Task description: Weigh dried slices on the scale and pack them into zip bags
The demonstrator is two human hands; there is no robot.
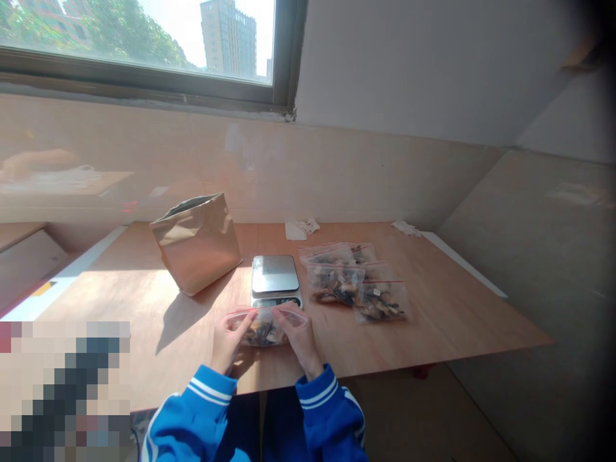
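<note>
Both my hands hold one small clear zip bag (265, 328) with dark pieces inside, low over the wooden table (447, 314) just in front of a small steel-topped kitchen scale (274, 277). My left hand (230, 341) pinches the bag's left end at its red zip strip. My right hand (299, 337) grips the right end, fingers pressed on the top edge. Blue sleeves with white stripes cover both wrists.
Several filled clear zip bags (355, 282) lie right of the scale. A tan paper pouch (197, 242), open at the top, stands behind and left of it. Crumpled white scraps (302, 227) lie at the table's back edge. A wall and window run behind.
</note>
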